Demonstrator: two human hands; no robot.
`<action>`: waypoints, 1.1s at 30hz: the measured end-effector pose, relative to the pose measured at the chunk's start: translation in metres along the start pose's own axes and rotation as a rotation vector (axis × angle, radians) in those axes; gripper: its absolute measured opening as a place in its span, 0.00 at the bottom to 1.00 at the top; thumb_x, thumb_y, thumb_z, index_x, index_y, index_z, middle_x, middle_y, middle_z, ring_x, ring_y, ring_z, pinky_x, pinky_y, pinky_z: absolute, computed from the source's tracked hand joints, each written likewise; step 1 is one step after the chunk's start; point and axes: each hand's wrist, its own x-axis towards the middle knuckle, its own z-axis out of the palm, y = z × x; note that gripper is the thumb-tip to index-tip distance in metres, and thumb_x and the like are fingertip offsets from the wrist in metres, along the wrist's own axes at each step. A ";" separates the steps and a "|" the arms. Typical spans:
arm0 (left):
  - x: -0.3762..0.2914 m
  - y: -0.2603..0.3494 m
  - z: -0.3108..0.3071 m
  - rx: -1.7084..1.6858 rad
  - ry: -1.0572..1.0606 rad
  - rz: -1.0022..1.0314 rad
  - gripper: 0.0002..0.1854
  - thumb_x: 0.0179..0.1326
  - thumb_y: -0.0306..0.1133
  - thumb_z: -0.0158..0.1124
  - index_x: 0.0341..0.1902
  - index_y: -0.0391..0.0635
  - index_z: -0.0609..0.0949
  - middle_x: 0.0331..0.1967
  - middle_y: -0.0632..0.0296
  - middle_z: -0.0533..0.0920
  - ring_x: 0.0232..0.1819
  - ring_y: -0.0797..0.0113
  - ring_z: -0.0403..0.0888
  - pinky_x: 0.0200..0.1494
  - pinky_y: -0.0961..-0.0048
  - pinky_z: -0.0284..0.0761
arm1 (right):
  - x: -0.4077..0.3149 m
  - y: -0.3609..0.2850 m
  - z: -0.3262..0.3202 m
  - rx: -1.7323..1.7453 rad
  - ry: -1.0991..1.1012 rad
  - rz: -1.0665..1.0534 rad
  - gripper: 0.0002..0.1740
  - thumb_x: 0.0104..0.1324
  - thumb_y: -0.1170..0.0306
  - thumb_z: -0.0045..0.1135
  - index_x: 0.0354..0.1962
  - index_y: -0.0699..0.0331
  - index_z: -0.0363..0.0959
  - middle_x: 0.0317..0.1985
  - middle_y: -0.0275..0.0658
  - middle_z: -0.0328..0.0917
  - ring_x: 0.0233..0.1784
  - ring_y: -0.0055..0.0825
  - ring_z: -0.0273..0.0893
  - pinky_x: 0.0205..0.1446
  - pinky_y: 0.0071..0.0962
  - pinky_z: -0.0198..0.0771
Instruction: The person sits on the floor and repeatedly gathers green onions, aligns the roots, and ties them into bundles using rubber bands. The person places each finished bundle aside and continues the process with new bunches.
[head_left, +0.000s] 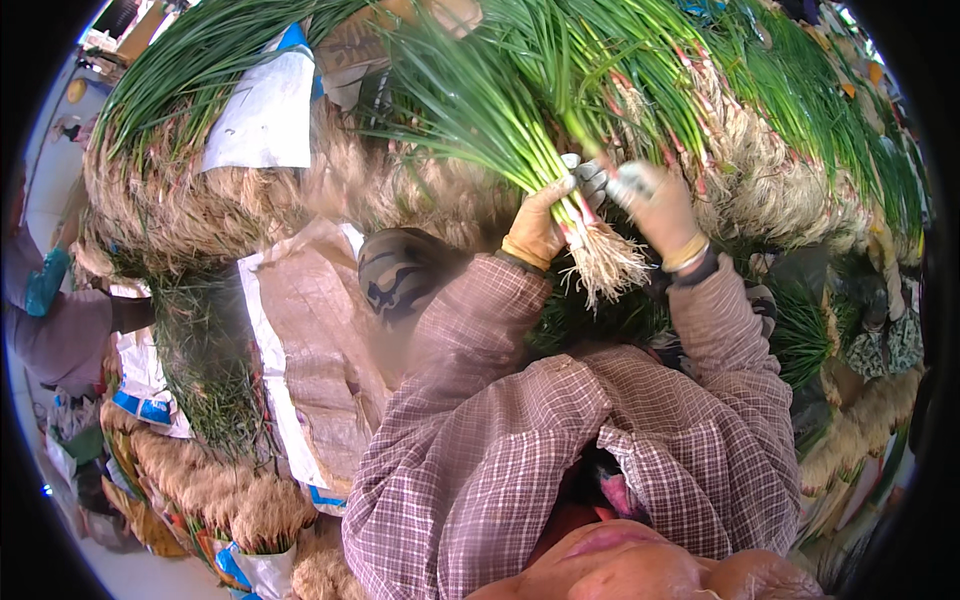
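Note:
My left hand (536, 225), in a yellowish work glove with pale fingertips, grips a bundle of scallions (536, 154). Their green leaves fan up and to the left, and the pale roots (604, 262) hang below the fist. Just to the right is my right hand (660, 206), gloved the same way and blurred. Its fingertips pinch the reddish base of a separate scallion stalk (581, 131), close to the left hand's fingers. Behind both hands lies a long heap of scallions (697, 112), roots towards me.
A white sack piece (262, 112) lies on the heap at left. A brown woven sack (322, 352) is spread beside my camouflage-clad knee (397, 270). Loose green trimmings (202, 360) and more root bundles (232, 487) lie at lower left. Another person's sleeve (60, 337) shows at the left rim.

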 end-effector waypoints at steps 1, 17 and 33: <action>-0.002 0.001 0.000 0.038 0.027 -0.016 0.20 0.60 0.25 0.58 0.57 0.42 0.71 0.52 0.46 0.78 0.54 0.51 0.78 0.52 0.57 0.79 | -0.011 0.000 0.008 -0.155 -0.097 -0.034 0.12 0.62 0.61 0.62 0.37 0.61 0.78 0.28 0.32 0.79 0.28 0.18 0.72 0.34 0.21 0.68; -0.026 -0.007 -0.009 -0.214 -0.152 -0.099 0.16 0.53 0.27 0.64 0.47 0.46 0.74 0.32 0.58 0.79 0.31 0.60 0.80 0.28 0.65 0.81 | 0.041 0.032 0.060 1.292 -0.205 0.634 0.17 0.70 0.63 0.50 0.51 0.65 0.71 0.40 0.38 0.79 0.39 0.27 0.79 0.39 0.29 0.77; -0.025 -0.005 0.000 -0.293 -0.061 -0.103 0.14 0.55 0.24 0.62 0.46 0.45 0.75 0.32 0.58 0.80 0.32 0.64 0.81 0.29 0.69 0.83 | -0.016 0.009 0.047 1.041 0.030 0.035 0.16 0.75 0.61 0.41 0.37 0.65 0.71 0.35 0.36 0.74 0.38 0.24 0.72 0.52 0.29 0.69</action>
